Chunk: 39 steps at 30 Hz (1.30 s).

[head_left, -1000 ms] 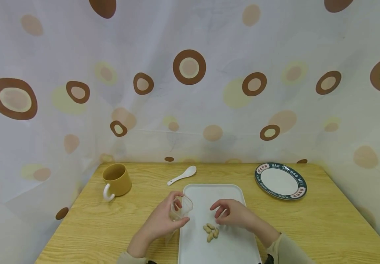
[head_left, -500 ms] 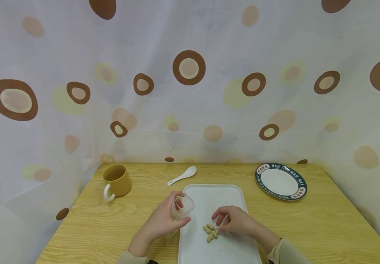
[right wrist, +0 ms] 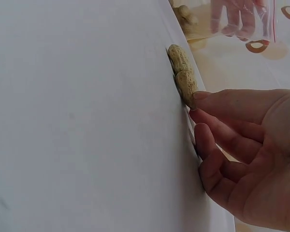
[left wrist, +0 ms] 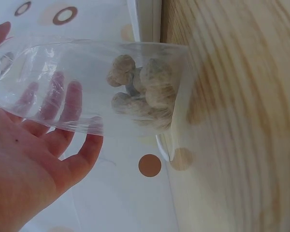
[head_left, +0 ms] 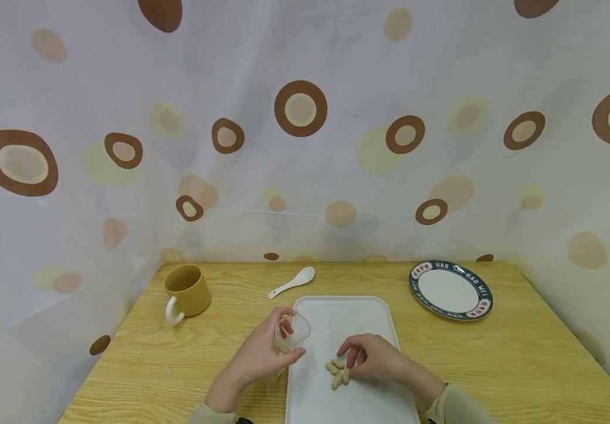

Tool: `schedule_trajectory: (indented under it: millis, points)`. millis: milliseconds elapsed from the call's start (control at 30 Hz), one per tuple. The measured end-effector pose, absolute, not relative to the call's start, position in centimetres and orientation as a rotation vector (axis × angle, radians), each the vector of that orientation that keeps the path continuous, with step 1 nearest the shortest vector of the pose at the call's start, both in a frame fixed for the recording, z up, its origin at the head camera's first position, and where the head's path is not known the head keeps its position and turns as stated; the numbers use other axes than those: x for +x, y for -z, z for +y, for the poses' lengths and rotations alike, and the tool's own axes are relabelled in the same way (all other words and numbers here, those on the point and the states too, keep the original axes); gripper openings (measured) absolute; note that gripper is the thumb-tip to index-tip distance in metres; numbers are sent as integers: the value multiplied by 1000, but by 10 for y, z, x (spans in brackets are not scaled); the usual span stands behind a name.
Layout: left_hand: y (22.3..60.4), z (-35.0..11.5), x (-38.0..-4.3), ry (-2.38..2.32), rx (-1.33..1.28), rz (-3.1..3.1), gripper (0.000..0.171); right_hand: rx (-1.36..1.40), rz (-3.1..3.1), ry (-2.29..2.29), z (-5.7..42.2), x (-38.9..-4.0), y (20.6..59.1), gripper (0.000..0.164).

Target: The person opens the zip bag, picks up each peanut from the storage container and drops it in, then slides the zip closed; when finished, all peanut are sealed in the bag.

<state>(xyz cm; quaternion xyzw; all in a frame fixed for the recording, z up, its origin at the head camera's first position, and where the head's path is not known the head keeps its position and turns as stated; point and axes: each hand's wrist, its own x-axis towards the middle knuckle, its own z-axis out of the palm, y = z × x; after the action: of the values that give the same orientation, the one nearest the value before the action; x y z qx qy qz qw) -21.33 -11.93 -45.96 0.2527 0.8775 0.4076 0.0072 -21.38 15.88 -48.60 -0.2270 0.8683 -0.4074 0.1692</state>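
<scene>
My left hand [head_left: 254, 353] holds a clear plastic zip bag [left wrist: 63, 82] by its mouth, which gapes open over the tray's left edge. Several peanuts [left wrist: 152, 89] lie at the bottom of the bag, close to the tabletop in the left wrist view. On the white tray [head_left: 347, 318], a small group of peanuts [head_left: 336, 381] rests near the middle. My right hand [head_left: 381, 360] is at the right side of that group, thumb and index finger pinching the end of one peanut [right wrist: 182, 70] that lies on the tray. Its other fingers are curled beside the tray surface.
A mustard mug [head_left: 191, 294] with a white handle stands at the back left of the wooden table [head_left: 517, 365]. Behind the tray lies a white spoon [head_left: 294, 281]. A green-rimmed plate [head_left: 449, 291] sits at the back right, before a dotted curtain [head_left: 305, 176].
My right hand has come down and slightly toward me, from above the tray to the peanuts, and its thumb and index finger have closed on one. The left hand and bag stay nearly still.
</scene>
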Motion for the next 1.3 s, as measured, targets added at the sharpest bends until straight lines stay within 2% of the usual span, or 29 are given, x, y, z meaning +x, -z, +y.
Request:
schedule_trajectory:
  millis: [733,1033,1300]
  points:
    - [457,-114,-211,-1264,806,2730,61,-633,2443,1206,167,-217,471,22]
    - [459,-112,-212,-1247,794,2717,63,-652,2476,1329,170,-226,447,24]
    - [460,-108,-212,-1223,817,2727,62,-670,2550,1357,149,-230,418,18]
